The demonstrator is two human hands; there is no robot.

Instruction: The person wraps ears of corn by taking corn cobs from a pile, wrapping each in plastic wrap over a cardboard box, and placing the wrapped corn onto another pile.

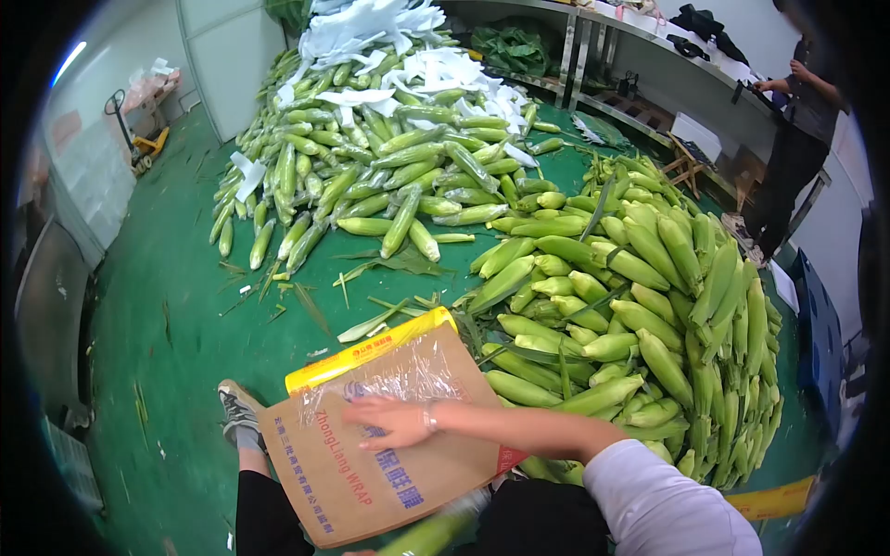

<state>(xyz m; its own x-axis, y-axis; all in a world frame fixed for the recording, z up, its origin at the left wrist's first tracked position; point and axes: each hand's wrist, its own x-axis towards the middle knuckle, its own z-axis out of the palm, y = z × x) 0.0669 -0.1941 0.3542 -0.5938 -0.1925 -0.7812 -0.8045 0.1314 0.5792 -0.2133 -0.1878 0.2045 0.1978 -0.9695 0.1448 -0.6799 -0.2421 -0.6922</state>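
The cardboard box [311, 473] w/ "ZhongLiang WRAP" print lies tilted over the lap of the person. The R hand [389, 422] is flat on top of the cardboard box, w/ fingers spread, pressing nothing between them. The L hand [360, 553] shows only a small part at the bottom edge of view, just below the box; its grip I cannot tell. Near it is one corn cob [428, 535], blurred, at the box's near edge. Clear film [422, 371] covers the far part of the box, and a yellow roll [371, 350] is along its far edge. R of the box is a big pile of green-husk corn [640, 338]; beyond the box, another corn pile [371, 171], many pcs. in clear wrap, w/ white sheets [371, 32] on top. Far R of the box, a co-worker [802, 120] stands by a shelf [667, 46].
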